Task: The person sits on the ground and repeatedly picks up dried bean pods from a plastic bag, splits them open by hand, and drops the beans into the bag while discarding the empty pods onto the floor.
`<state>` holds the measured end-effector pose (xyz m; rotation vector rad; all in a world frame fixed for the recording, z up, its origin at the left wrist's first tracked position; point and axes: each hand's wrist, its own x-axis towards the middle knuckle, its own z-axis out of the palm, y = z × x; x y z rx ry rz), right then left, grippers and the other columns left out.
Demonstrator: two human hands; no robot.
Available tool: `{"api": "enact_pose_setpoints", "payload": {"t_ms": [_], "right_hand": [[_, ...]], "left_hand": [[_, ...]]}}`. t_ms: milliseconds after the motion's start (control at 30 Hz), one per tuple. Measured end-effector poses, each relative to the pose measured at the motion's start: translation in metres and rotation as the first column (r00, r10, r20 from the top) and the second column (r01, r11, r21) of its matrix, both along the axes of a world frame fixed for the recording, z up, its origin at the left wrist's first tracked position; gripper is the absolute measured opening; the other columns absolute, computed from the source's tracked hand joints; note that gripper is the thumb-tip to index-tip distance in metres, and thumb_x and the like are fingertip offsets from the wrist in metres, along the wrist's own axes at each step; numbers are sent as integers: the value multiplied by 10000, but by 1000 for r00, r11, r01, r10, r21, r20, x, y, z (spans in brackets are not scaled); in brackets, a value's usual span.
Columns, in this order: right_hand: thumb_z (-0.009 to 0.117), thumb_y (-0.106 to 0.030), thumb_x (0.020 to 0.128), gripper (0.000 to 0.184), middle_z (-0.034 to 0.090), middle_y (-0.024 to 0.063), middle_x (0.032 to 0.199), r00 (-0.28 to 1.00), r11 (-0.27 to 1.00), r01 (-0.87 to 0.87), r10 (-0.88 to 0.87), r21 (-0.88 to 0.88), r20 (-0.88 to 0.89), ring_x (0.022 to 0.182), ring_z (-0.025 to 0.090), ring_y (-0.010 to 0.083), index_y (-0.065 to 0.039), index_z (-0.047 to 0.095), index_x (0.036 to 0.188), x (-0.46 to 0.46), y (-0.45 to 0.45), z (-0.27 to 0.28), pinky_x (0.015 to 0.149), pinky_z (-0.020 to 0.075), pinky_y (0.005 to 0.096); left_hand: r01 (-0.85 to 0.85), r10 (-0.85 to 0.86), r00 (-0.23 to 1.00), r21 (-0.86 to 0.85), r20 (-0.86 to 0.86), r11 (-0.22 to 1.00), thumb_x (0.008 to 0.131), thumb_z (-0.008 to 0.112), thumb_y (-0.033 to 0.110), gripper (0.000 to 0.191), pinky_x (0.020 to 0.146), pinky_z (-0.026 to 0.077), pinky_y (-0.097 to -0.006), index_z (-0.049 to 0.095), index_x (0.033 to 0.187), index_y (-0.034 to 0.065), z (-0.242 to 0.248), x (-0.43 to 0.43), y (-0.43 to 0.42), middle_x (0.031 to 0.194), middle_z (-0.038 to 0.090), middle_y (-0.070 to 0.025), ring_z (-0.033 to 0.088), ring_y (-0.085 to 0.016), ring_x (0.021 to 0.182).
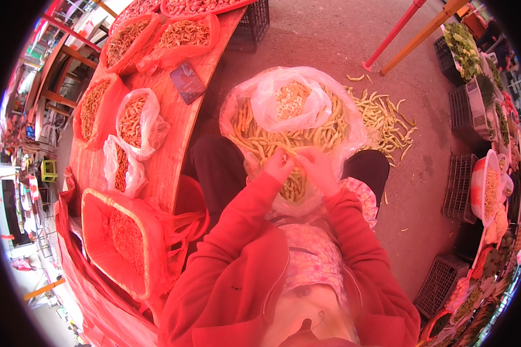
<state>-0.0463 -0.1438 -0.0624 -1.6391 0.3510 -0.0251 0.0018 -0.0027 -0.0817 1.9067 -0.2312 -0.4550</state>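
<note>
My left hand (pixel 279 165) and my right hand (pixel 315 168) are close together above my lap, fingertips pinched on one yellowish bean pod (pixel 291 152). Part of the pod is hidden by the fingers. Beneath them a large clear plastic bag (pixel 358 126) sits open between my knees, full of long bean pods (pixel 330 126). On top of these, toward the far side, rests a smaller white plastic bag (pixel 264 108). Pale shelled beans (pixel 291 102) lie inside it. To the right, a heap of pods (pixel 384 126) is spread on the ground.
At left, a wooden table (pixel 169 160) carries a phone (pixel 187 83) and several bags of dried goods (pixel 132 119). A red-lined basket (pixel 113 260) stands nearer me. Two poles (pixel 410 47) meet the ground ahead. Black crates (pixel 459 188) and produce line the right side.
</note>
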Motion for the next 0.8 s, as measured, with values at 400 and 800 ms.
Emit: {"api": "enact_pose_setpoints", "payload": {"t_ms": [400, 800], "right_hand": [[572, -123, 881, 248, 624, 21, 873, 994, 987, 106, -102, 123, -39, 645, 537, 56, 17, 584, 1086, 0, -5, -3, 529, 432, 195], [559, -94, 890, 211, 589, 21, 782, 992, 873, 123, -98, 472, -78, 596, 510, 77, 32, 576, 1059, 1, -3, -5, 546, 424, 200]], "left_hand": [[30, -72, 990, -311, -124, 950, 944, 472, 244, 295, 817, 440, -280, 583, 1079, 6, 17, -4, -3, 959, 603, -46, 550, -132, 899], [-68, -172, 837, -410, -520, 909, 917, 487, 416, 349, 489, 313, -182, 573, 1076, 118, 18, -2, -7, 743, 500, 57, 437, -24, 589]]}}
